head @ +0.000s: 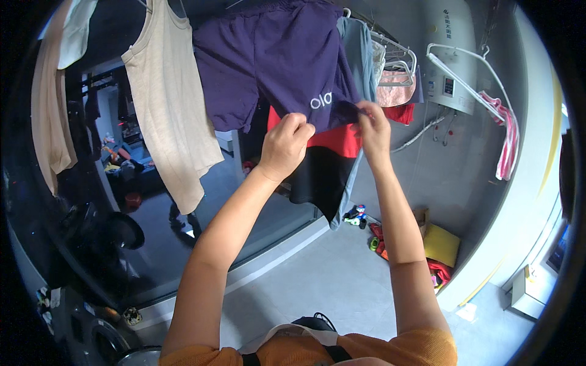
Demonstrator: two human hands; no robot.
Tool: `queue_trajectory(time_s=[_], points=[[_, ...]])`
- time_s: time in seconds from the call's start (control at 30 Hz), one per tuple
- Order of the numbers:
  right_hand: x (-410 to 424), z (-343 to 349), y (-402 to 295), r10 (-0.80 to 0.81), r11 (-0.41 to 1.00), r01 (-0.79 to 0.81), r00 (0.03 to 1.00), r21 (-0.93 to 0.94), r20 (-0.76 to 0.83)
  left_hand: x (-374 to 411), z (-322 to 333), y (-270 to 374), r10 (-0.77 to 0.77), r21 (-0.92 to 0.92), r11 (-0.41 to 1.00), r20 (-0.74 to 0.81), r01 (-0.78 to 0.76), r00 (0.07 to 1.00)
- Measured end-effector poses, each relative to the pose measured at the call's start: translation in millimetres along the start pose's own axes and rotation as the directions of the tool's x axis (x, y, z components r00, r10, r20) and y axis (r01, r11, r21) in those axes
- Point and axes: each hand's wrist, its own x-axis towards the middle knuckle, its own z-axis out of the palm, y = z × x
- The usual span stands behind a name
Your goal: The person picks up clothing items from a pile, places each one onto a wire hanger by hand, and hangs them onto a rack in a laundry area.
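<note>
A pair of dark purple shorts [284, 55] hangs in front of me, with white lettering near one leg's hem. My left hand [287, 142] grips the inner side of that leg's hem in closed fingers. At the outer side of the same hem, my right hand [374, 132] pinches the cloth between thumb and fingers. The hem is spread between both hands. Behind it hangs a red and black garment [336, 142], partly hidden by the shorts and my left hand. A beige sleeveless top [165, 91] hangs to the left of the shorts.
A light blue garment [357, 50] and white hangers [396, 64] hang farther right. A water heater [451, 59] is on the wall, near a hanger with a pink striped cloth [506, 132]. Toys [357, 215] and a yellow box-like object [442, 244] lie on the floor. A washing machine [107, 338] stands lower left.
</note>
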Motion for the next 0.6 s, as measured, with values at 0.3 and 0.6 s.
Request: queue_trajectory(time_s=[0.3, 0.6], points=[[-6.3, -41.4, -47.5, 0.558, 0.781, -0.513, 0.829, 0.356, -0.031, -14.0, -9.8, 27.9, -0.312, -0.251, 0.918, 0.019, 0.307, 0.95], [-194.0, -152.4, -150.4, 0.786, 0.603, -0.792, 0.61, 0.092, 0.103, -90.2, -47.7, 167.3, -0.277, -0.472, 0.581, 0.651, 0.663, 0.707]])
